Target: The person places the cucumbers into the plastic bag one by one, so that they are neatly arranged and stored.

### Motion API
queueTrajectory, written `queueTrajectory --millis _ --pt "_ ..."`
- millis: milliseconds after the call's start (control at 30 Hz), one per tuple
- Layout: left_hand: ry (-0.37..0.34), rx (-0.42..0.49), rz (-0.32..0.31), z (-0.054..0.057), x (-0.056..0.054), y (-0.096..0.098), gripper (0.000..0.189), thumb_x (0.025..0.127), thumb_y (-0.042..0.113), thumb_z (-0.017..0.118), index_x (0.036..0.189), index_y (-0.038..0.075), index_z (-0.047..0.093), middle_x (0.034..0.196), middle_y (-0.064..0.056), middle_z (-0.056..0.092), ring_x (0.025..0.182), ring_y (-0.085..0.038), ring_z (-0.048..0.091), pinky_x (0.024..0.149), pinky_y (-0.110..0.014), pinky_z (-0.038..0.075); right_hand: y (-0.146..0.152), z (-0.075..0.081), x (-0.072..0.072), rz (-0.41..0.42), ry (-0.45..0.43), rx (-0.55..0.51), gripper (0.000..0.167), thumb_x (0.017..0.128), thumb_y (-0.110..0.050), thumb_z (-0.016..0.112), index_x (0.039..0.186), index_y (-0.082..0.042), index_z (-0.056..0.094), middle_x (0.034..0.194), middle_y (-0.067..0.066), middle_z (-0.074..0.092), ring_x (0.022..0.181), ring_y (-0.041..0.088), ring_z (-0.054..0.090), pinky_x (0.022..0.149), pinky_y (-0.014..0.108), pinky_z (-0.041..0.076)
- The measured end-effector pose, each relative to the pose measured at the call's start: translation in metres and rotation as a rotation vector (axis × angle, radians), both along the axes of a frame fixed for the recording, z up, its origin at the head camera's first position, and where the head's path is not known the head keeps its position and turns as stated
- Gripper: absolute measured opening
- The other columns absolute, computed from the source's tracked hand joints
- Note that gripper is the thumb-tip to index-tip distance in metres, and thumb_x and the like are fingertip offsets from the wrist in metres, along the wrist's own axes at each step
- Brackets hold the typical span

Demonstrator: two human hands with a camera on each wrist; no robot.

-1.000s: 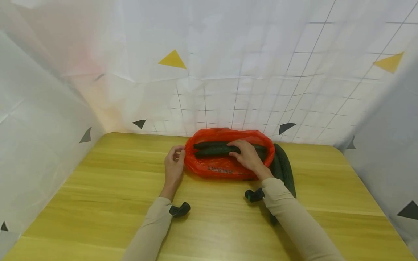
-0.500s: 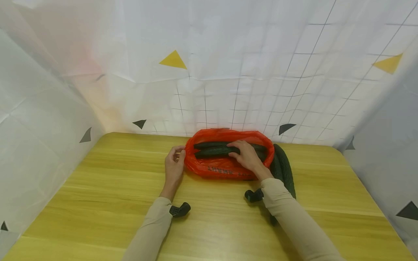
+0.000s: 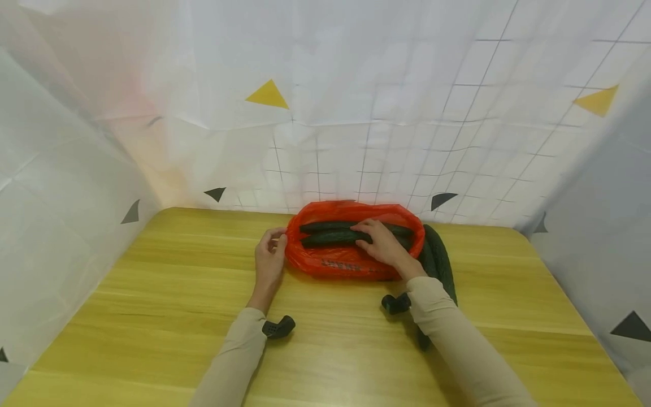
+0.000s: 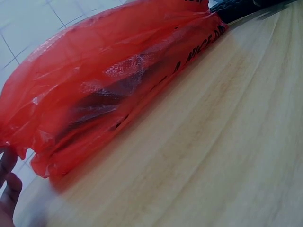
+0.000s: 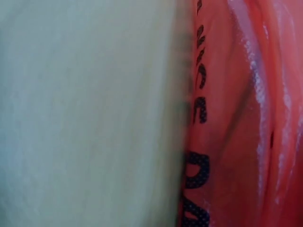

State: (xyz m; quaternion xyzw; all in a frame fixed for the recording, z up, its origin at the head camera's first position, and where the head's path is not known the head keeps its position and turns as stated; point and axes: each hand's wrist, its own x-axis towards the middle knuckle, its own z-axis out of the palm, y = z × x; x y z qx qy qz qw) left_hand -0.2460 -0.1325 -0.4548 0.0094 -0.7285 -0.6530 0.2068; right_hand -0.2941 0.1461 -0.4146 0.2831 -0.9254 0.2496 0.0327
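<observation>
A red plastic bag [image 3: 312, 261] with dark print lies on its side, its mouth spread wide. Two dark green cucumbers lie lengthwise inside it, a rear cucumber [image 3: 320, 226] and a front cucumber [image 3: 325, 238]. My right hand [image 3: 383, 243] reaches into the mouth, fingers and thumb bent over the front cucumber. At the bag's left end, my left hand [image 3: 269, 260] pinches the rim. The left wrist view shows its fingertips [image 4: 10, 187] at the crumpled edge of the bag [image 4: 118, 71]. In the right wrist view only the bag [image 5: 222, 109] and tabletop show, no fingers.
More cucumbers [image 3: 443, 263] lie on the table right of the bag, partly under the right forearm. The wooden table [image 3: 152, 294] meets a white sheet wall [image 3: 229, 152] just behind the bag. Black wrist devices [image 3: 280, 327] sit at both cuffs.
The head view has shifted very slightly. Both hands, the bag and the cucumbers keep the same positions relative to each other.
</observation>
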Motion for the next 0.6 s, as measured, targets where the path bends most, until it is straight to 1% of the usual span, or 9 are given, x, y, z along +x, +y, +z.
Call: queueTrajectory --millis 67,100,133,300,333,467,600 --pt "0.016 -0.001 0.005 -0.001 0.0 0.0 0.018 0.093 0.023 0.059 0.107 0.014 0.066 0.102 -0.004 0.062 0.074 -0.014 0.052 0.06 -0.021 0.043 0.0 0.001 0.0 0.007 -0.015 0.008 0.04 0.092 -0.015 0.06 0.131 -0.007 0.055 0.134 0.018 0.049 0.126 0.035 0.044 0.106 0.051 0.035" --pt "0.013 -0.001 0.001 0.002 0.002 0.0 0.018 0.093 0.022 0.059 0.108 0.013 0.066 0.102 -0.005 0.062 0.075 -0.016 0.052 0.06 -0.021 0.043 0.0 0.001 0.0 0.01 -0.019 0.01 0.041 0.092 -0.015 0.06 0.131 -0.007 0.055 0.134 0.018 0.049 0.126 0.035 0.043 0.106 0.051 0.035" --pt "0.008 0.004 -0.005 0.002 0.002 0.0 0.018 0.093 0.021 0.059 0.108 0.013 0.066 0.102 -0.006 0.062 0.076 -0.018 0.052 0.061 -0.022 0.043 -0.001 0.001 0.0 0.013 -0.022 0.012 0.041 0.092 -0.015 0.06 0.132 -0.007 0.054 0.134 0.018 0.048 0.126 0.035 0.043 0.106 0.051 0.035" --pt "-0.012 0.003 -0.004 0.003 0.003 0.0 0.019 0.094 0.021 0.058 0.109 0.011 0.066 0.102 -0.01 0.062 0.078 -0.02 0.052 0.063 -0.022 0.043 0.0 0.001 0.001 0.03 -0.014 0.011 0.042 0.092 -0.017 0.06 0.132 -0.006 0.053 0.134 0.018 0.049 0.125 0.034 0.043 0.105 0.051 0.036" --pt "-0.004 0.002 0.002 -0.001 0.0 0.0 0.018 0.094 0.022 0.058 0.108 0.013 0.066 0.101 -0.008 0.062 0.077 -0.019 0.052 0.062 -0.022 0.043 0.001 0.001 0.002 0.029 -0.009 0.001 0.042 0.092 -0.017 0.06 0.132 -0.006 0.053 0.133 0.017 0.049 0.125 0.034 0.043 0.106 0.05 0.036" --pt "0.016 0.0 0.011 0.0 0.0 0.002 0.015 0.094 0.021 0.058 0.105 0.016 0.066 0.099 -0.005 0.063 0.075 -0.019 0.052 0.06 -0.022 0.043 0.005 0.001 0.003 0.017 -0.003 -0.062 0.041 0.092 -0.017 0.06 0.131 -0.007 0.054 0.131 0.015 0.051 0.125 0.032 0.044 0.106 0.05 0.035" --pt "0.016 0.003 0.012 0.001 0.0 0.001 0.014 0.093 0.02 0.059 0.105 0.016 0.066 0.098 -0.004 0.063 0.075 -0.02 0.052 0.059 -0.023 0.043 0.01 0.002 0.004 0.013 -0.009 -0.121 0.04 0.092 -0.018 0.06 0.131 -0.008 0.054 0.132 0.012 0.051 0.126 0.031 0.045 0.106 0.051 0.035"
